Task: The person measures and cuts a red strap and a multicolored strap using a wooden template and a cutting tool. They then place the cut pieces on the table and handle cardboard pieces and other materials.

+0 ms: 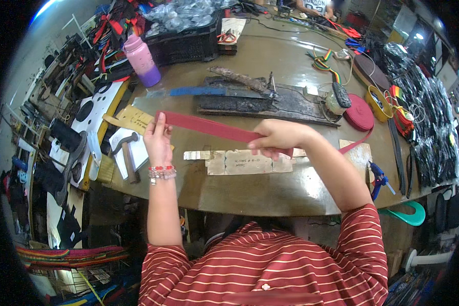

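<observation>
A dark red webbing strap (209, 127) is stretched between my two hands above the table. My left hand (159, 136) pinches its free end between thumb and fingers. My right hand (280, 136) grips the strap further along, fingers curled round it. Past my right forearm the strap runs on to a flat red roll of webbing (359, 112) on the table. Below the stretched strap lies a long cardboard template (239, 163) with handwriting, partly covered by my right hand. A hammer (128, 158) rests on white paper beside my left wrist.
A blackened wooden cutting fixture (270, 104) lies beyond the strap. At the far left stand a pink and purple bottle (142, 61) and a black crate (183, 46). A yellow bowl (378, 102), blue-handled cutters (378, 179) and black straps (398, 153) lie to the right.
</observation>
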### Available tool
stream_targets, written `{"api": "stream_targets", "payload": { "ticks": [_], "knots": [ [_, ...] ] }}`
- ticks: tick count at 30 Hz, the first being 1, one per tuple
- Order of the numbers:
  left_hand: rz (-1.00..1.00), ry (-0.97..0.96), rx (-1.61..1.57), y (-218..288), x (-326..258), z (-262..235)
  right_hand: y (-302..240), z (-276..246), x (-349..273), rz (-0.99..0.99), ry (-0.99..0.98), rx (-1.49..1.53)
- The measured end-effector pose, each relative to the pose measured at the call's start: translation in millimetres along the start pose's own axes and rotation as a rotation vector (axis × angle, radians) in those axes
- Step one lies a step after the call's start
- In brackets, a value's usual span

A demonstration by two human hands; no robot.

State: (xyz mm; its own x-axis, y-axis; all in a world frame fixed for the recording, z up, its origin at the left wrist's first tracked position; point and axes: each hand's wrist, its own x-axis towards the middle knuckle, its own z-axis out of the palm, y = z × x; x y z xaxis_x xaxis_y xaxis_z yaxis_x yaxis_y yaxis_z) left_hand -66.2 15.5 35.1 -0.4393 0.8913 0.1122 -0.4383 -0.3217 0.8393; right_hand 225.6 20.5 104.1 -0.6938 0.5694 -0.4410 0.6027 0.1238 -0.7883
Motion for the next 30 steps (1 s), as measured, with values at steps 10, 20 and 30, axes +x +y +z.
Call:
{"api": "stream_targets", "payload": {
  "ticks": [10,20,30],
  "knots": [
    [0.047,0.128,0.331,-48.9,75.8,-65.1,82.6,-49.8,-20.1,0.177,-0.069,0.068],
    [0.321,-1.098,0.969,-73.7,5.6,102.8,49.0,-53.3,47.2,0.109,-0.116,0.044],
    [0.253,-1.045,1.163,-122.7,108.4,180.5,109.8,-145.8,17.0,0.098,0.824,-0.228]
  ]
}}
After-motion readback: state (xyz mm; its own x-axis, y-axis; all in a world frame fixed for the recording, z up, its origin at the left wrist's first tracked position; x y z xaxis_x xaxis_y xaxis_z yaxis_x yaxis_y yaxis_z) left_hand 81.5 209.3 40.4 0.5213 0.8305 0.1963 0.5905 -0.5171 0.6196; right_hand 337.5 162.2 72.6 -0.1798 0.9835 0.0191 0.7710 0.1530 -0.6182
